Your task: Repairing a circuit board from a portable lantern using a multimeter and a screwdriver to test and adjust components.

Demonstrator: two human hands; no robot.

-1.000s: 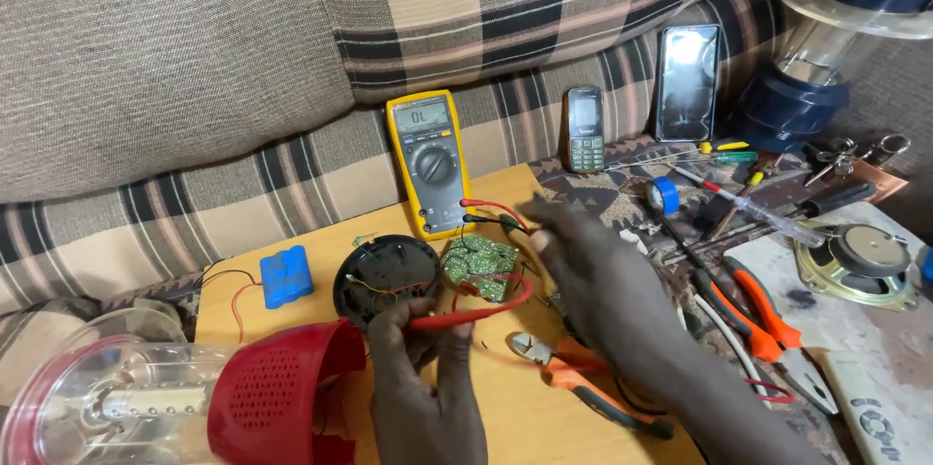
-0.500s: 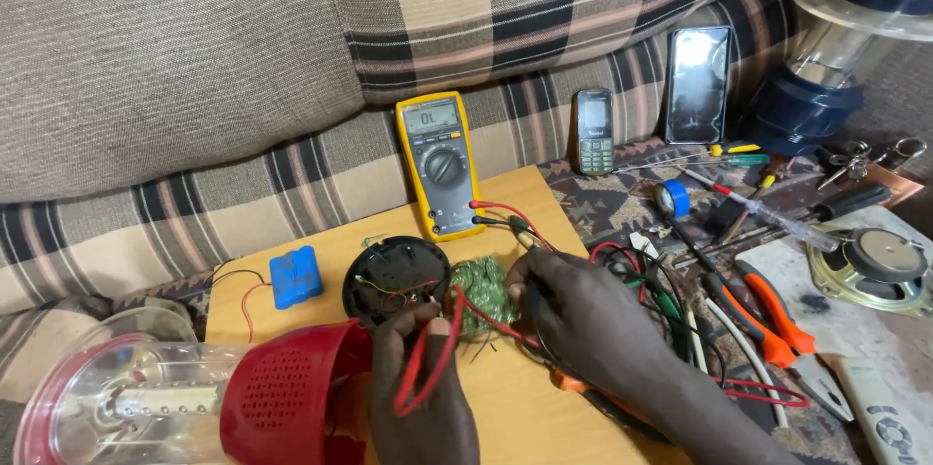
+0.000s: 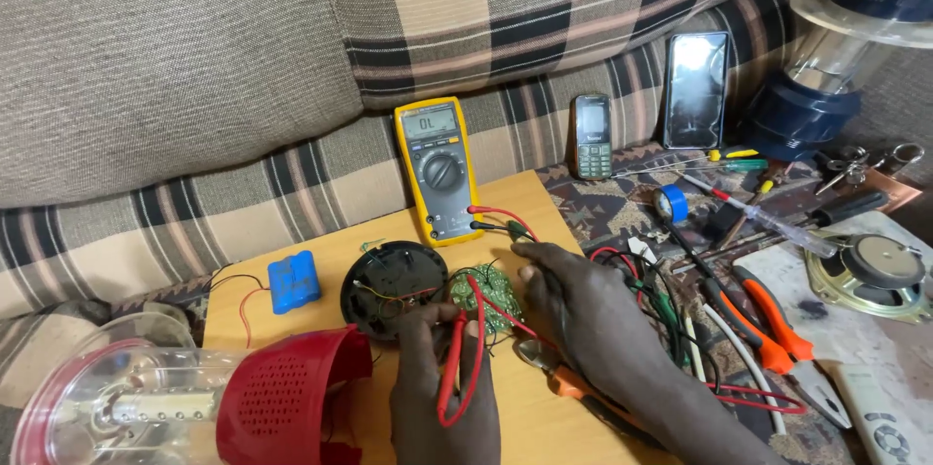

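My left hand (image 3: 442,392) pinches a red multimeter probe (image 3: 455,358) with its red lead looped over the fingers, the tip near a small green circuit board (image 3: 491,292). My right hand (image 3: 583,310) rests its fingers on the right edge of that board, apparently holding the black probe, mostly hidden. A black round base (image 3: 389,275) lies just left of the board. The yellow multimeter (image 3: 439,172) leans against the sofa behind, its leads running down to my hands. All of this lies on a wooden board (image 3: 301,334).
A red and clear lantern (image 3: 185,407) lies at the lower left, a blue battery pack (image 3: 293,280) behind it. To the right are orange pliers (image 3: 768,324), screwdrivers, blue tape (image 3: 673,203), a speaker (image 3: 880,266), two phones (image 3: 695,88) and a blue lantern (image 3: 826,76).
The red lead has swung upright into a loop over my left hand. My right hand has slid left from the tools onto the green circuit board.
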